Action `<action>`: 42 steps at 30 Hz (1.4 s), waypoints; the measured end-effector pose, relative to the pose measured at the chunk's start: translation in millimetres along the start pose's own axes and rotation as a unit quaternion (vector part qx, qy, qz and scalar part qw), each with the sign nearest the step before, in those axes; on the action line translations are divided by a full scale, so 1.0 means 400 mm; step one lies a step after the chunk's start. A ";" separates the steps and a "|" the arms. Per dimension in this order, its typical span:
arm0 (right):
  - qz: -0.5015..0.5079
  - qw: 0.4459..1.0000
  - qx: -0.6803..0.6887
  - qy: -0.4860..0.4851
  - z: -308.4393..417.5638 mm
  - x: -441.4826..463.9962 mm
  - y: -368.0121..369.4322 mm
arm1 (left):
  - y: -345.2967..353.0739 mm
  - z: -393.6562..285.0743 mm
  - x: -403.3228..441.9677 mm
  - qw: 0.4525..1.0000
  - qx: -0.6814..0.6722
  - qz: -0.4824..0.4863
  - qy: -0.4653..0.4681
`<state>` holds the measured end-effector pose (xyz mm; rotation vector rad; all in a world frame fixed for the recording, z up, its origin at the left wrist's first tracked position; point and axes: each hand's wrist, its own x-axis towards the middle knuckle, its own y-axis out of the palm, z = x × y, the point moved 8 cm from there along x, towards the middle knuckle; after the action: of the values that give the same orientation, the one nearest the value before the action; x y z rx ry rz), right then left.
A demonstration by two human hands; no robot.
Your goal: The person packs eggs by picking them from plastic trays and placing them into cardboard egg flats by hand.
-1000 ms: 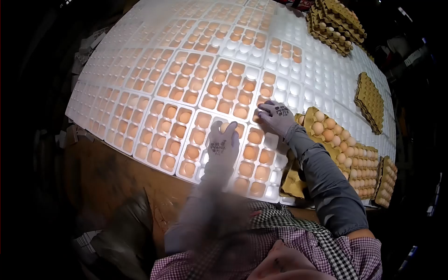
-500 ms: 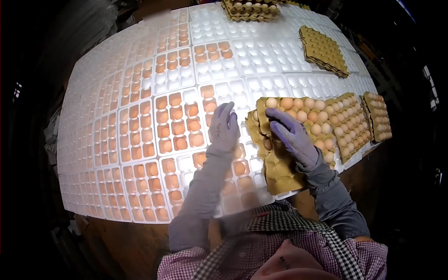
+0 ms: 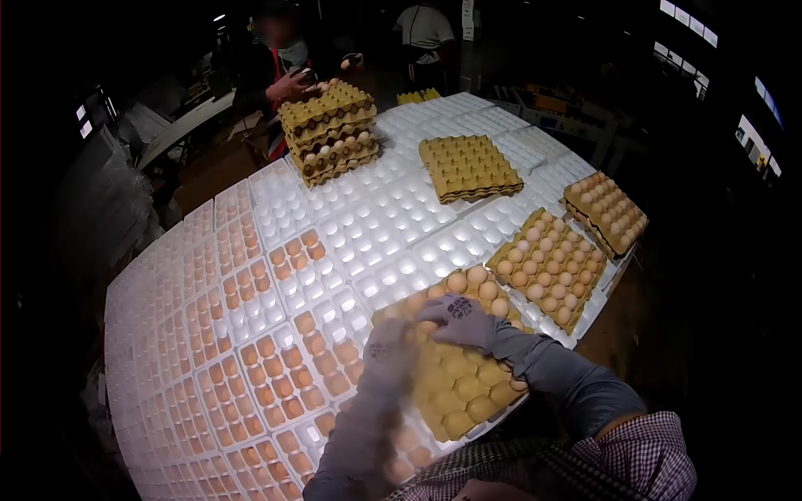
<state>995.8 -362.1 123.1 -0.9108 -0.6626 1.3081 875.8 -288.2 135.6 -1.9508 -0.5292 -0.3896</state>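
**Right hand [image 3: 455, 321] over the near brown tray [image 3: 464, 384], left hand [image 3: 388, 349] at its edge**

White trays [image 3: 384, 219] spread across most of the frame, from lower left to upper right; those at left and lower left hold many eggs in their cups. In the dim upper left stands a co-worker [image 3: 291, 60], one hand close to the top of a tall stack of brown trays [image 3: 326, 138] that has eggs between its layers. Another person [image 3: 424, 32] in a pale top is at upper centre. A lower pile of brown trays [image 3: 470, 167], dimpled on top, lies right of upper centre. At the right edge of the white trays sit a tilted egg-filled tray [image 3: 606, 210] and, nearer, another full tray [image 3: 547, 269]. The near brown tray lies just below centre, its dimpled part toward the bottom of the frame. Both hands wear pale grey gloves. The right hand is bent over the tray with its fingers curled downward; whether they grip an egg cannot be told. The left hand is blurred at the tray's left edge, and its grip cannot be told either. Smallest are the near tray's eggs [image 3: 477, 276], just above the right hand.
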 end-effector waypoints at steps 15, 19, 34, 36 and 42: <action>0.005 1.000 -0.009 0.015 -0.134 -0.039 -0.043 | 0.064 0.210 0.053 0.969 -0.028 0.148 -0.199; -0.149 0.785 0.583 0.146 -0.160 -0.119 -0.151 | -0.021 0.199 0.038 0.943 -0.278 -0.059 -0.174; -0.023 0.985 0.074 0.153 -0.066 0.200 -0.136 | 0.026 0.255 0.009 0.925 -0.160 -0.136 -0.317; -0.012 0.998 0.050 -0.027 -0.032 0.293 -0.116 | -0.062 0.272 -0.078 0.921 -0.085 -0.195 -0.326; 0.146 0.982 0.061 -0.102 0.057 0.520 0.145 | 0.035 0.348 -0.239 0.897 0.073 -0.089 -0.426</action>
<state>981.5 -152.8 67.7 -0.8010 -0.6144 1.7034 807.0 -185.3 20.0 -1.8609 -1.2605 0.4291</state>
